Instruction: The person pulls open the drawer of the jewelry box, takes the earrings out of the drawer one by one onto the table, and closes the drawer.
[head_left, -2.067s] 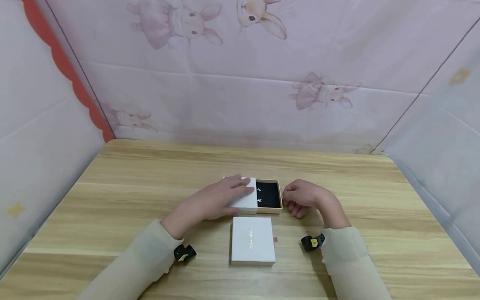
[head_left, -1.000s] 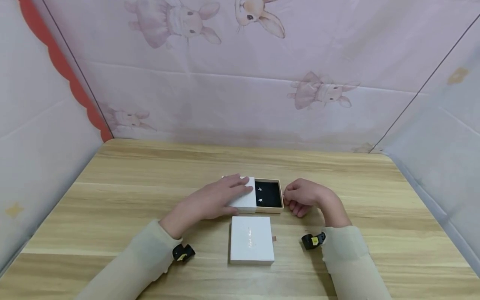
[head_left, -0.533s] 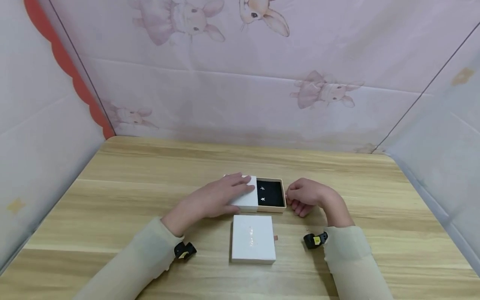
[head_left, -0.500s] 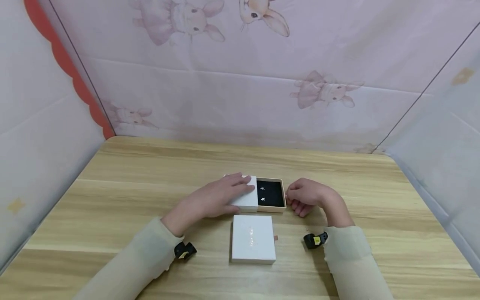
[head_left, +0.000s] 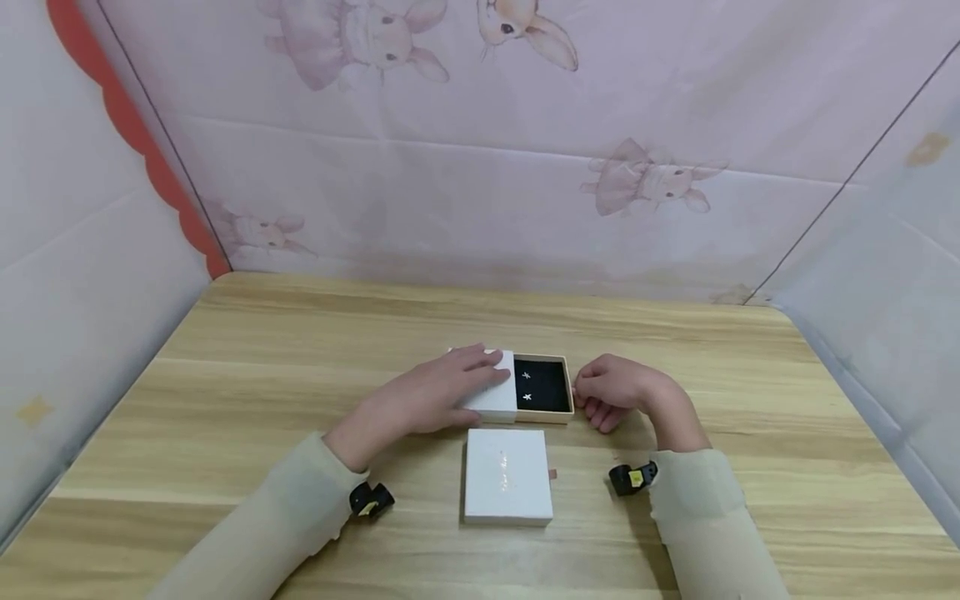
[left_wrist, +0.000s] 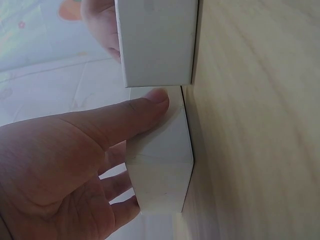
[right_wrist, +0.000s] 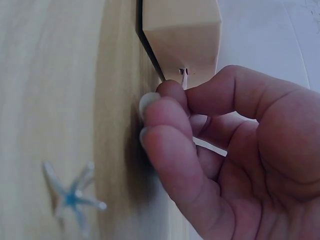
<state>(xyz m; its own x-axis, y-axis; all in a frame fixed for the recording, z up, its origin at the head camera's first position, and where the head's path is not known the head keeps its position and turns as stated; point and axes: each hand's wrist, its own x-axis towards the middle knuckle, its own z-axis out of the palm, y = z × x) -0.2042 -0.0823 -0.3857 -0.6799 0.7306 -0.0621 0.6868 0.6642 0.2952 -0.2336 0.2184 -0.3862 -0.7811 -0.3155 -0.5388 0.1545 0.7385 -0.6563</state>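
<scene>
My right fingers (right_wrist: 172, 155) are pinching the pull tab (right_wrist: 184, 80), while my left fingers (head_left: 489, 379), spread modestly, are holding the white sleeve (head_left: 502, 398) at its 9 o'clock. I'm judging this the opening step, the drawer (head_left: 546, 417) showing partway out at the sleeve's 3 o'clock and calling for an even pull. At the sleeve's 6 o'clock, a second box (head_left: 510, 504) is bearing gold lettering (head_left: 503, 472), too small to read.

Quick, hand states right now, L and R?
Left hand: closed, holding the white sleeve, thumb against its near side.
Right hand: closed, thumb and finger pinching the ribbon tab on the drawer's end.
</scene>
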